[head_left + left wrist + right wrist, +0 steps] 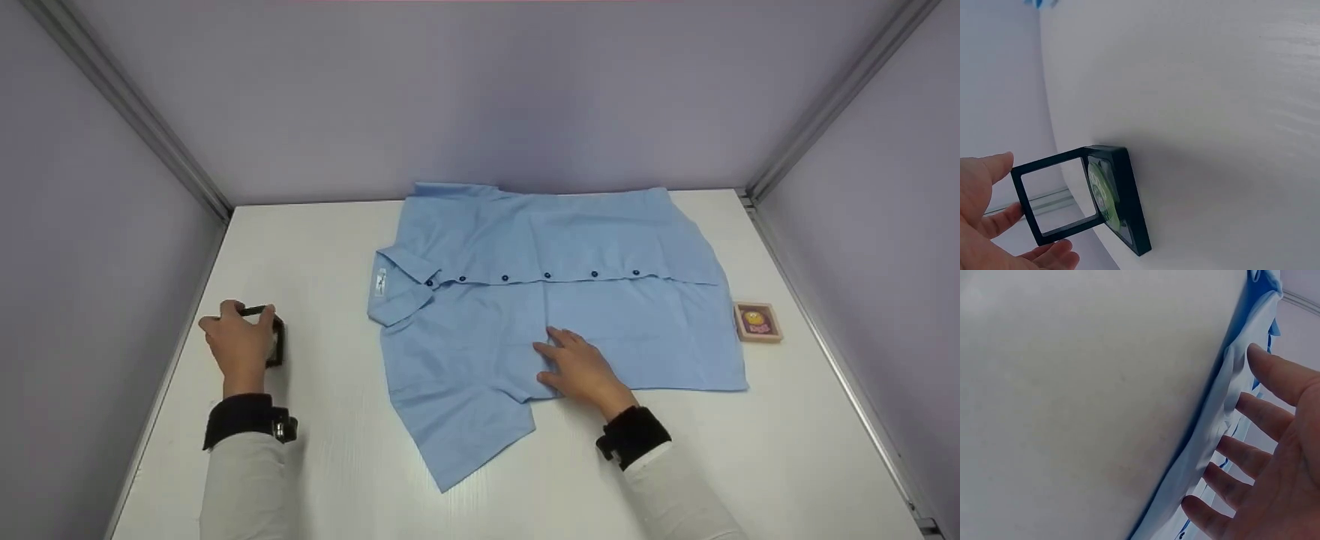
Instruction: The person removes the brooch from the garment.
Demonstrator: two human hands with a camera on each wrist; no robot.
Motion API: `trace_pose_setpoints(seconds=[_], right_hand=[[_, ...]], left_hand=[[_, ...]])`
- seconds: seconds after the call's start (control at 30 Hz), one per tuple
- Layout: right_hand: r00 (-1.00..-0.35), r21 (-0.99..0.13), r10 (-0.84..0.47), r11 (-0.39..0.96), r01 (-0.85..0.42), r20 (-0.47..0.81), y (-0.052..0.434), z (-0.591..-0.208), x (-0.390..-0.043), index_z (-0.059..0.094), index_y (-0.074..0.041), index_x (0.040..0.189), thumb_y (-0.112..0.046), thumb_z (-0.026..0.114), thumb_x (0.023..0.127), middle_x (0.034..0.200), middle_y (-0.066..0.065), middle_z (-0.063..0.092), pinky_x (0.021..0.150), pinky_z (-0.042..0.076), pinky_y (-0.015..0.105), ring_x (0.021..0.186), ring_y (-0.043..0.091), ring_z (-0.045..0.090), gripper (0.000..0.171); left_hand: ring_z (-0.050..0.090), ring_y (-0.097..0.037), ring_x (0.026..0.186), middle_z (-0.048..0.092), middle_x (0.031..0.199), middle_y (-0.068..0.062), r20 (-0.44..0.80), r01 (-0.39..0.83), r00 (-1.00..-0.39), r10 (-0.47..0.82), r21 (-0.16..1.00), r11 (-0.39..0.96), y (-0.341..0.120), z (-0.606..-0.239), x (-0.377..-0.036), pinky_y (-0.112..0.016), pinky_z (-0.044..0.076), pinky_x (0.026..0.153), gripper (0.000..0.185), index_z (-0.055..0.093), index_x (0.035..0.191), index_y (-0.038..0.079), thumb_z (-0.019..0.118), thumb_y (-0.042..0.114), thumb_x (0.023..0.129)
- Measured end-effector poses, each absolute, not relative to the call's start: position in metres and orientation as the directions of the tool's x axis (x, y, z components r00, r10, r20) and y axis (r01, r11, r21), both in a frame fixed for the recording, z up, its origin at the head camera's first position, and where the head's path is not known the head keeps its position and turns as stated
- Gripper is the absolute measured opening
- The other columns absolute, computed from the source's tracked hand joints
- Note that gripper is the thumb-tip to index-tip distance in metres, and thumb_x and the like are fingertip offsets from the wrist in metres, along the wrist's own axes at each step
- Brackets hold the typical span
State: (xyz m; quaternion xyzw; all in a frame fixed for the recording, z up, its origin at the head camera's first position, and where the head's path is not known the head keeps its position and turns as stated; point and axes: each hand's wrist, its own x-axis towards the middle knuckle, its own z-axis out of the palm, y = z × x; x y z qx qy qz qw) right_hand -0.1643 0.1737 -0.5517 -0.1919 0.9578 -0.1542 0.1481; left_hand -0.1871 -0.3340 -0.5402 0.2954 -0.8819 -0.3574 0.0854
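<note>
My left hand (238, 345) pinches the dark, square window-framed lid (1072, 229) of a small black box (1135, 208). The lid stands raised from the box, hinged along one side. Inside the box lies a round green thing (1105, 197), its kind unclear. In the head view the hand covers much of the box, at the table's left. A light blue short-sleeved shirt (480, 225) lies spread on its back, collar to the left, dark buttons along its front. With fingers spread, my right hand (581, 367) rests on the shirt's near edge.
A small wooden box (757, 336) with a yellow and purple picture sits by the shirt's hem at the right. The white table (330, 450) is bounded by grey walls (480, 97) at the back and both sides.
</note>
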Motion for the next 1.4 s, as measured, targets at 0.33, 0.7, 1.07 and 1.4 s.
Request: trace_pose_setpoints(seconds=[0.33, 0.7, 1.07, 1.4], right_hand=[[-0.884, -0.351, -0.412, 0.879, -0.322, -0.220, 0.174, -0.554, -0.164, 0.057, -0.013, 0.139, -0.030, 0.071, 0.091, 0.152, 0.017, 0.037, 0.108, 0.032, 0.057, 0.139, 0.040, 0.032, 0.053], [-0.883, -0.356, -0.408, 0.880, -0.314, -0.230, 0.175, -0.555, -0.163, 0.055, -0.014, 0.141, -0.031, 0.069, 0.092, 0.154, 0.016, 0.034, 0.109, 0.030, 0.056, 0.140, 0.039, 0.029, 0.054], [-0.884, -0.366, -0.395, 0.884, -0.291, -0.251, 0.175, -0.555, -0.163, 0.054, -0.015, 0.142, -0.032, 0.069, 0.093, 0.155, 0.015, 0.033, 0.110, 0.028, 0.056, 0.142, 0.038, 0.027, 0.054], [-0.886, -0.371, -0.385, 0.886, -0.278, -0.257, 0.176, -0.554, -0.162, 0.054, -0.016, 0.142, -0.033, 0.069, 0.093, 0.155, 0.014, 0.033, 0.111, 0.027, 0.055, 0.142, 0.037, 0.027, 0.054]], left_hand=[[0.046, -0.048, 0.113, 0.039, 0.126, -0.033, -0.014, -0.478, -0.810, -0.587, 0.595, 0.646, -0.336, -0.546, -0.177, -0.057, 0.040, 0.090, 0.054, 0.052, 0.121, -0.006, 0.069, 0.035, 0.090], [0.046, -0.052, 0.112, 0.041, 0.124, -0.035, -0.031, -0.526, -0.786, -0.618, 0.559, 0.641, -0.330, -0.551, -0.154, -0.061, 0.041, 0.089, 0.065, 0.048, 0.127, -0.012, 0.070, 0.034, 0.087], [0.046, -0.056, 0.108, 0.043, 0.116, -0.041, -0.151, -0.566, -0.800, -0.581, 0.512, 0.646, -0.329, -0.558, -0.141, -0.064, 0.046, 0.079, 0.075, 0.049, 0.118, -0.026, 0.069, 0.040, 0.086], [0.044, -0.056, 0.109, 0.042, 0.117, -0.041, -0.192, -0.582, -0.800, -0.568, 0.479, 0.657, -0.326, -0.560, -0.141, -0.065, 0.045, 0.081, 0.074, 0.052, 0.116, -0.024, 0.071, 0.040, 0.085]])
